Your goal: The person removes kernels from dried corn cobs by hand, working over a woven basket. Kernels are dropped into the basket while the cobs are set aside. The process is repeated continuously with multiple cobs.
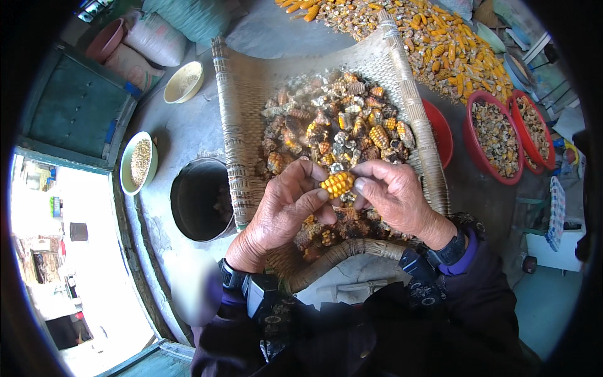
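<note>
A short piece of yellow corn cob with kernels on it is held between my two hands. My left hand pinches its left end between thumb and fingers. At its right end, my right hand has its thumb and fingertips closed on the cob. Below both hands lies a woven wicker winnowing basket, holding a heap of broken, dark and mouldy corn cob pieces. Parts of the heap are hidden by my hands.
A dark bucket stands left of the basket, with a green bowl of kernels and a cream bowl beyond. Red basins of cob pieces stand right. Yellow corn cobs are heaped at upper right; sacks stand upper left.
</note>
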The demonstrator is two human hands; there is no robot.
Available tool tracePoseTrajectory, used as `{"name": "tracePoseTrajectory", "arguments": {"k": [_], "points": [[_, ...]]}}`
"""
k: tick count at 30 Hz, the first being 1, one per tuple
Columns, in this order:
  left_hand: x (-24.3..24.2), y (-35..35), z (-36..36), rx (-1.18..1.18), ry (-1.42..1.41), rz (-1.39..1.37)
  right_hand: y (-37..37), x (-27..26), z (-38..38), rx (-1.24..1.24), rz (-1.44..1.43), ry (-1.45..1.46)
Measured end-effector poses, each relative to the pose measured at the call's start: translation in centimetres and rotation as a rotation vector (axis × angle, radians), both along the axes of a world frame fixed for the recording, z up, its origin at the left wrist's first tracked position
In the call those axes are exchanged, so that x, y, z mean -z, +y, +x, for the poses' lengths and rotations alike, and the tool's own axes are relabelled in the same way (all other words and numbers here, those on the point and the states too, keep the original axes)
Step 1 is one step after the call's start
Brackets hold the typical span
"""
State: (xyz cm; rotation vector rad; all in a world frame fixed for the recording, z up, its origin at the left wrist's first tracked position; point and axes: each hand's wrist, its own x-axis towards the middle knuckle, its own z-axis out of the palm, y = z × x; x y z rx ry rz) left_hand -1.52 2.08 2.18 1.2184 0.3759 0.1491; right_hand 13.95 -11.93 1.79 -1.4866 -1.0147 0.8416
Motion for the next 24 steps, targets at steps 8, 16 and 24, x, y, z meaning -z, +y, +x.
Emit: {"name": "tracePoseTrajectory", "arguments": {"k": [8,16,24], "points": [[0.4,-0.9,0.6,0.024,-0.031,-0.133,-0.2,-0.2,-0.2,-0.002,0.073,0.295],[0.8,-1.7,0.7,-0.005,-0.06,0.077,-0.3,-0.1,-0.3,0.027,0.029,0.317],[0.6,-1.7,0.5,0.063,-0.121,0.026,-0.6,-0.9,-1.0,0.055,0.097,0.116]]}}
